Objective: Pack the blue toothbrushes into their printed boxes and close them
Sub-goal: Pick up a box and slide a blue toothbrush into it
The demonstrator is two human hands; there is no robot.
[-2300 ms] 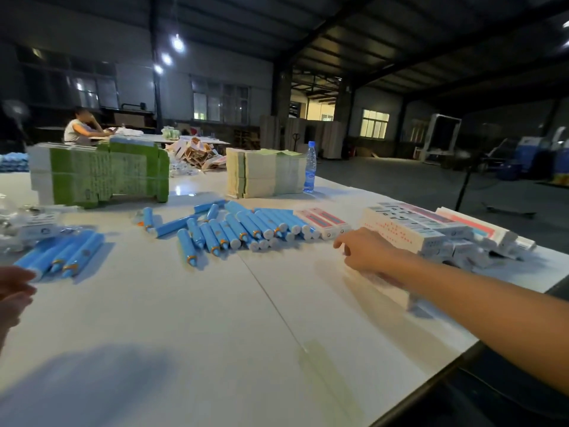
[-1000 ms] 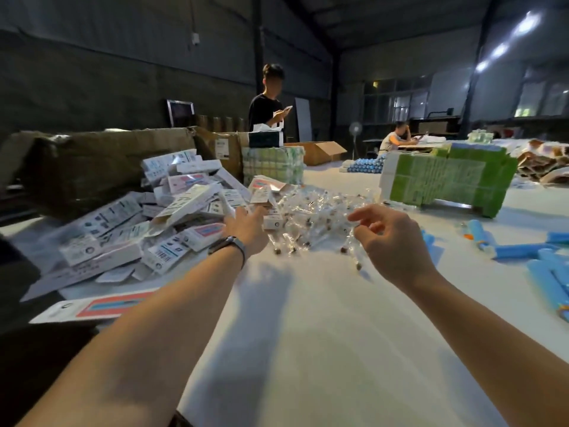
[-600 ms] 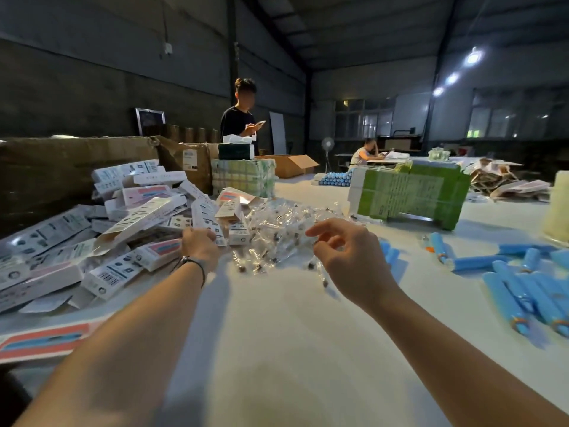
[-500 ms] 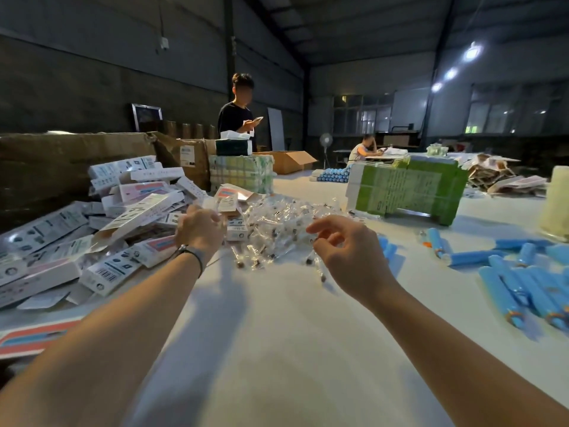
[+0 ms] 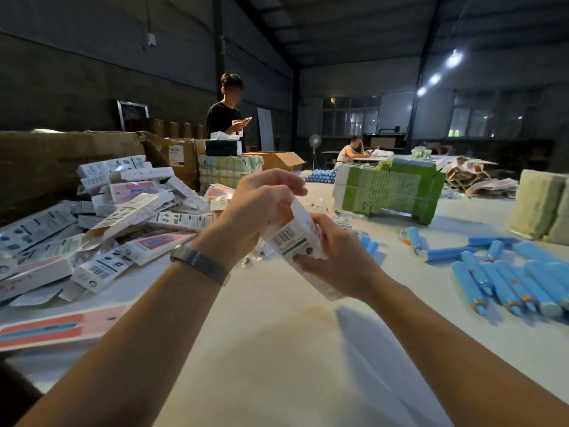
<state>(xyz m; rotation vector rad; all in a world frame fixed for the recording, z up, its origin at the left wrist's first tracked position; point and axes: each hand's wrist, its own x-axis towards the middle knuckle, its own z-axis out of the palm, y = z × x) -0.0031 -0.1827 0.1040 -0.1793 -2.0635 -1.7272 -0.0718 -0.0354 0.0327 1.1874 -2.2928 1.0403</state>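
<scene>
Both hands up at centre frame: my left hand (image 5: 261, 208) pinches the top end of a white printed cardboard box (image 5: 297, 238), my right hand (image 5: 335, 257) wraps its lower half, box tilted above the white bench (image 5: 277, 349). At three o'clock, the blue cylindrical toothbrushes (image 5: 505, 272) lie in a loose row; at nine o'clock, a heap of printed boxes (image 5: 117, 217).

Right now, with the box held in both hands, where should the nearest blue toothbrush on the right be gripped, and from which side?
Probably mid-barrel on the nearest blue toothbrush, from above with the right hand. It lies flat on the table, the outermost of its row, its left flank free. Both hands hold the printed box, so one must let go first.
</scene>
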